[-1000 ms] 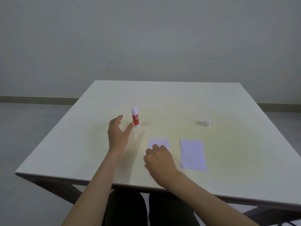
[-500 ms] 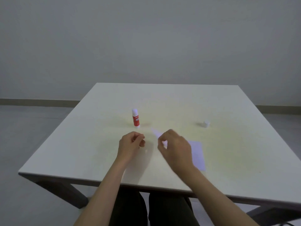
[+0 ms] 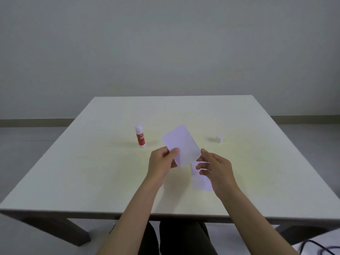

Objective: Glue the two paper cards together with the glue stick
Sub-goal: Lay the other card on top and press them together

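Observation:
A pale lilac paper card (image 3: 181, 144) is held up above the table, tilted, with its face toward me. My left hand (image 3: 161, 163) pinches its lower left edge between thumb and fingers. My right hand (image 3: 216, 167) touches its lower right corner with the fingertips. The second card (image 3: 199, 178) lies flat on the table, partly hidden under my right hand. A red glue stick (image 3: 140, 136) with a white top stands upright on the table, left of the raised card and apart from both hands.
The white table (image 3: 92, 162) ends close to me at its front edge. A small white cap (image 3: 219, 139) lies on the table to the right of the raised card. A dark cable (image 3: 320, 249) runs on the floor at the bottom right.
The left card has been lifted off the table and turned up to face me. Both hands came together on it; the left hand went from open near the glue stick to gripping.

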`<state>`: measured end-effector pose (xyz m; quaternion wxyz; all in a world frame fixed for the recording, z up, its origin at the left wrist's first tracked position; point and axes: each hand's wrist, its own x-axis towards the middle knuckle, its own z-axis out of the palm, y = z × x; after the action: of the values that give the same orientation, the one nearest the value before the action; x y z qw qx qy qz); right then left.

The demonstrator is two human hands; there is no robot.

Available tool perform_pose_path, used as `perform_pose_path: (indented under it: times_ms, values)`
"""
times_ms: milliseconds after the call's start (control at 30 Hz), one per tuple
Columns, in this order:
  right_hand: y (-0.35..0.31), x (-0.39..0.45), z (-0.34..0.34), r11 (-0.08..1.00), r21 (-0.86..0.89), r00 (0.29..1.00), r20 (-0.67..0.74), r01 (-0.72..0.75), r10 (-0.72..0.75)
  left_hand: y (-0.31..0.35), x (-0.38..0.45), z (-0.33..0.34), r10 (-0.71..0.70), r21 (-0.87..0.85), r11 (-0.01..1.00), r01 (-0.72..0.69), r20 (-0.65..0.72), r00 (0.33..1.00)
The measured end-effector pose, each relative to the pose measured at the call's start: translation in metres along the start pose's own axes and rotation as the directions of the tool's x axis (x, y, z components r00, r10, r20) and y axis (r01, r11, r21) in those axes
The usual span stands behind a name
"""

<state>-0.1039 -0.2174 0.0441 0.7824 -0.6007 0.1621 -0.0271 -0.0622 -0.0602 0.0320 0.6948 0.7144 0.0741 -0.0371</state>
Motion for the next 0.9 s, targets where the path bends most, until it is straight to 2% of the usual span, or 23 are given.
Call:
perform_pose_path:
  times_ms: [100,233,333,433,533,767,900]
  values:
    - [-0.007,0.002,-0.012,0.986,-0.157,0.997,0.063,0.063,-0.054,0.004,0.002,0.008,0.036,0.044,0.998,-0.036,-0.005,0.999]
    - [-0.012,0.008,-0.031,0.948,-0.302,0.991,0.110,0.103,-0.073,0.009,0.003,0.015,0.034,0.003,0.999,-0.034,0.028,0.999]
    - [-0.013,0.012,-0.045,0.942,-0.329,0.992,0.127,0.064,-0.023,0.014,0.003,0.022,-0.010,-0.050,0.999,0.012,0.039,0.999]
    - [-0.014,0.016,-0.054,0.950,-0.312,0.991,0.131,0.019,0.024,0.015,0.004,0.029,-0.031,0.033,0.999,0.032,-0.017,0.999]
    - [-0.017,0.019,-0.061,0.945,-0.327,0.989,0.140,0.001,0.048,0.013,0.003,0.033,-0.020,0.077,0.997,0.021,-0.018,1.000]
    - [-0.013,0.017,-0.071,0.898,-0.438,0.966,0.207,-0.050,0.154,0.008,-0.001,0.034,-0.080,0.079,0.994,0.074,0.074,0.994]
    - [-0.007,0.015,-0.073,0.858,-0.510,0.964,0.191,-0.065,0.187,0.004,-0.007,0.028,-0.159,0.168,0.977,0.133,0.152,0.975]
